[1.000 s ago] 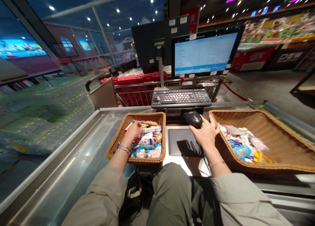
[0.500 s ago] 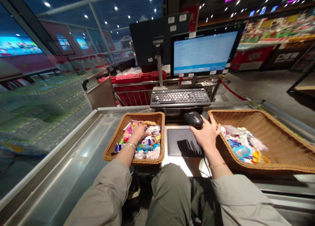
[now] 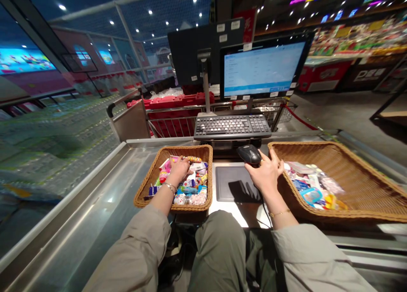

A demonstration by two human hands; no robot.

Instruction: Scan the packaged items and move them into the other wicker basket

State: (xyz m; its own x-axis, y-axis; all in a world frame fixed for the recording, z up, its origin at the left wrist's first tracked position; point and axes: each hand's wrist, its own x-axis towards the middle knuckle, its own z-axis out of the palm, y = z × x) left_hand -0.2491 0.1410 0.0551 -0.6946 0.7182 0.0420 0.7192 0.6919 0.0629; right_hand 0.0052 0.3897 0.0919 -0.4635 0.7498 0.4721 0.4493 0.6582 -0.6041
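Hands apart, grip unclear | left hand (image 3: 178, 171) on shiny snack packets (image 3: 189, 191) in woven wicker basket (image 3: 190, 209), left of smooth black mouse (image 3: 249, 154) | right hand (image 3: 266, 172) just beside mouse | second wicker basket (image 3: 349, 216) right of mouse

Left hand (image 3: 179, 171) curled palm-down, right hand (image 3: 266, 173) arched palm-down, fingers spread

Rough woven wicker basket (image 3: 173, 207), smooth brushed-steel counter (image 3: 92, 198), matt black plastic keyboard (image 3: 232, 126), glossy black plastic device (image 3: 249, 154), matt cloth sleeve (image 3: 133, 245)
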